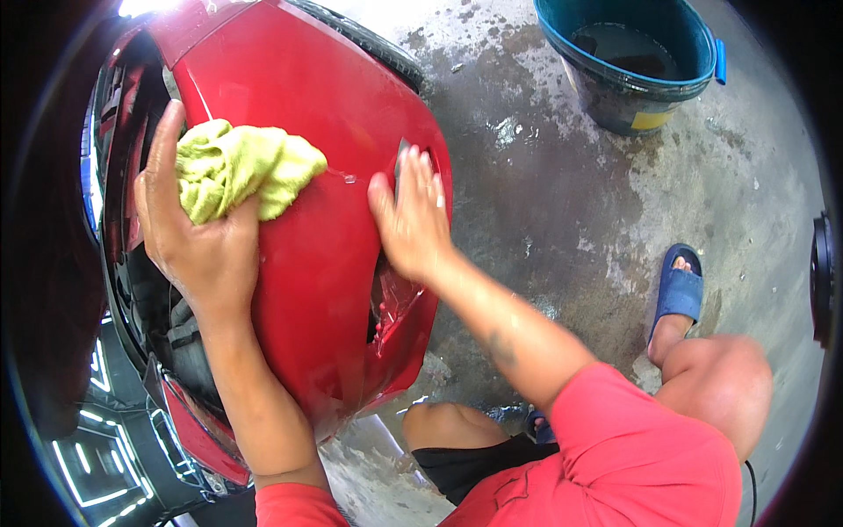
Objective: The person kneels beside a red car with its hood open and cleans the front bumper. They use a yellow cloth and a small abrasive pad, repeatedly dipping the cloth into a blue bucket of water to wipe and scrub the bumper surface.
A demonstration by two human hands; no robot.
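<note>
My left hand (pixel 198 241) grips a crumpled yellow-green microfibre cloth (pixel 241 167) against the red car bumper (pixel 307 263); its index finger points up along the cloth's side. On the bumper's right part, my right hand (pixel 413 215) lies with its fingers straight and together. A thin dark grey piece, perhaps sandpaper (pixel 401 167), shows between the thumb and index finger and sticks out past the fingertips. Most of it is hidden under the hand. A wet streak and a small clear blob mark the red paint between my hands.
At the upper right stands a dark bucket (pixel 615 104) with a teal rim and murky water inside. The concrete floor (pixel 544 228) is wet and blotchy. A black tyre (pixel 369 42) borders the bumper's far side. My foot in a blue slide sandal (pixel 680 290) is at the right.
</note>
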